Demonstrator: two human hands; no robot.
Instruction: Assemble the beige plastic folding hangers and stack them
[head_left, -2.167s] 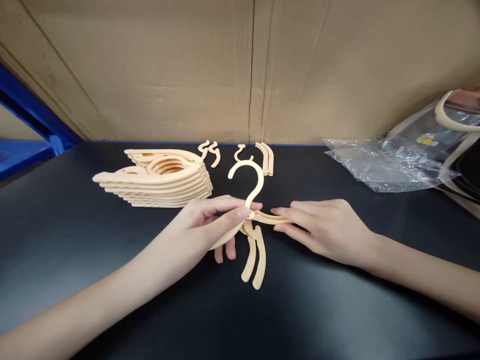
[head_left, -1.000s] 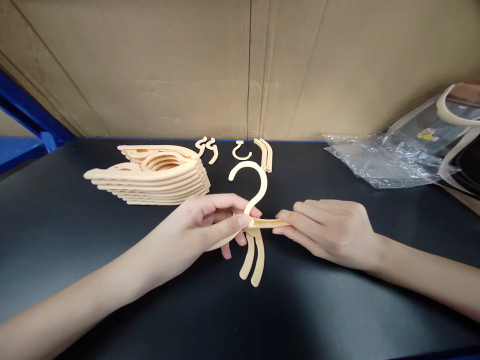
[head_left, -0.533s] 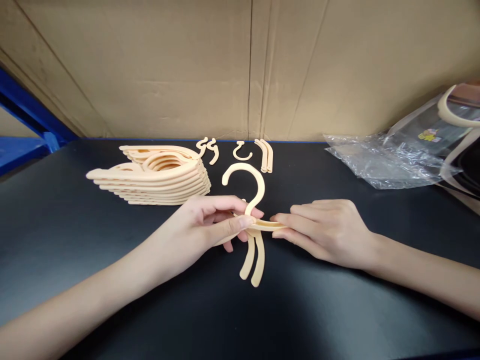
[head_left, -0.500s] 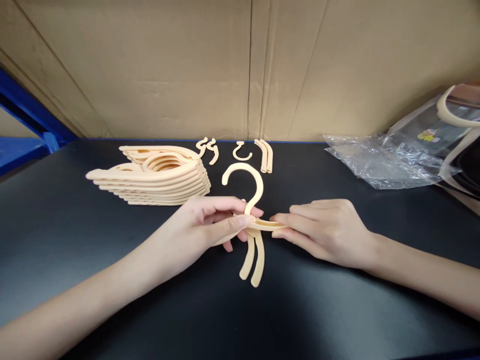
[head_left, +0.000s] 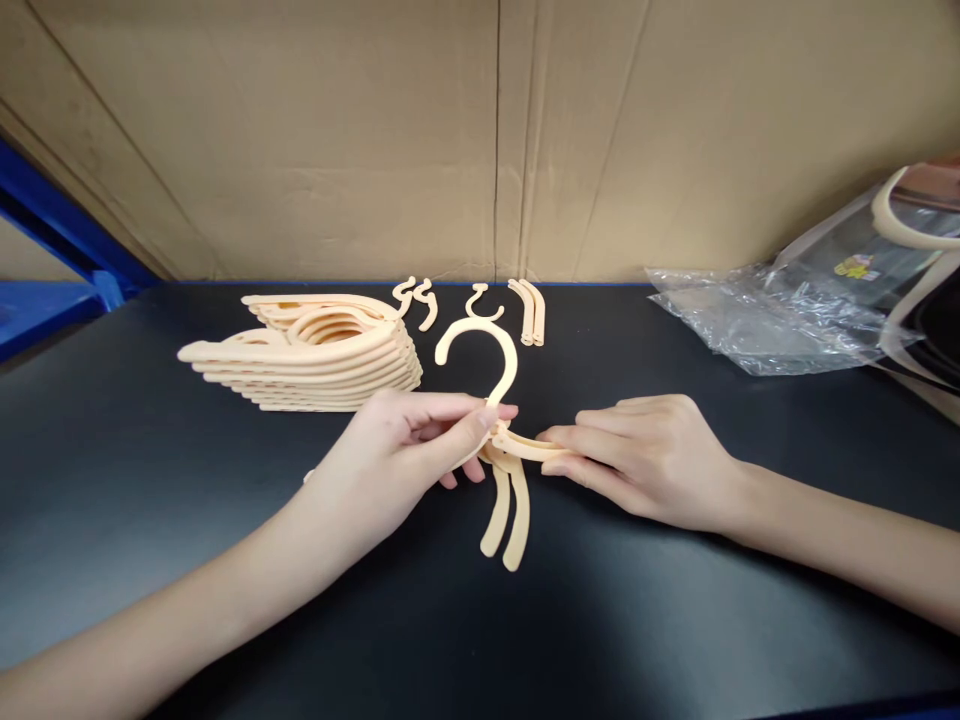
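Note:
Between my two hands is a cream plastic clothes hanger (head_left: 504, 360), its curved hook pointing up and away from me. My left hand (head_left: 420, 440) is closed around the hanger near the base of the hook, thumb on top; it hides part of the joint. My right hand (head_left: 652, 460) pinches the end of a curved hanger arm (head_left: 525, 446) that runs from that joint to the right. Two loose curved arm pieces (head_left: 504, 520) lie on the table just below the hanger, their upper ends partly covered.
A stack of cream hangers (head_left: 322, 360) lies at the left. Loose hook pieces (head_left: 424, 302), another hook (head_left: 480, 303) and curved arms (head_left: 529, 312) lie along the back. A clear plastic bag (head_left: 780, 320) rests at the right on the black table (head_left: 600, 620). Cardboard (head_left: 300, 140) stands behind.
The hook and my left hand have shifted slightly left and away from me. A gap now shows more clearly at the joint by the right arm piece. My right hand has barely moved.

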